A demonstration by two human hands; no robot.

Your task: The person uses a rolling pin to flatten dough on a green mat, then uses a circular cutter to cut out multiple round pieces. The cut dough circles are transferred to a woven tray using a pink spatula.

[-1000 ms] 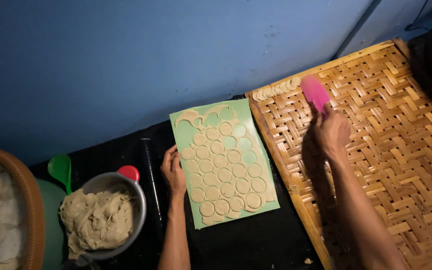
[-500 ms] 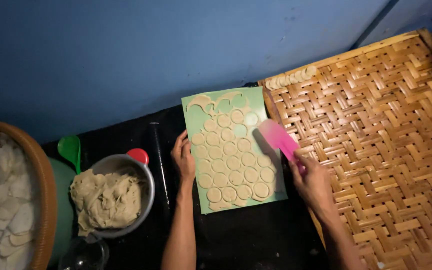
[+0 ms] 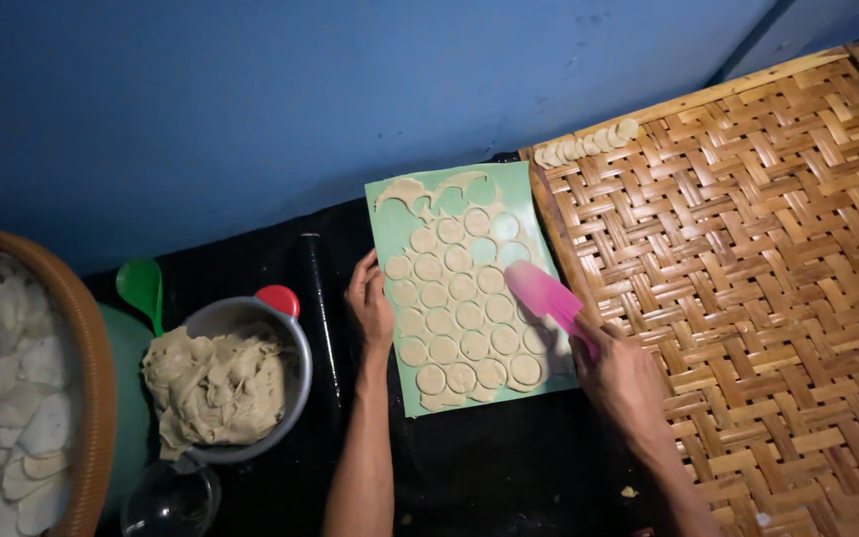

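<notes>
A green mat [image 3: 534, 209] lies on a black surface and carries several round dough discs [image 3: 449, 318] cut in rows. My left hand [image 3: 370, 303] rests flat against the mat's left edge. My right hand [image 3: 623, 378] grips a pink scraper [image 3: 544, 291], whose blade lies over the discs at the mat's right side. A short row of dough discs [image 3: 589, 144] lies on the near-left corner of the woven bamboo tray [image 3: 748, 278].
A metal bowl of dough [image 3: 221, 383] with a red knob stands at the left, a green spoon [image 3: 141, 288] behind it. A brown basket of white chips [image 3: 12, 398] fills the left edge. A dark rolling pin [image 3: 322, 318] lies beside the mat. A blue wall rises behind.
My right hand has carried the pink scraper from the bamboo tray's top corner down and left onto the green mat. My left hand has stayed at the mat's edge.
</notes>
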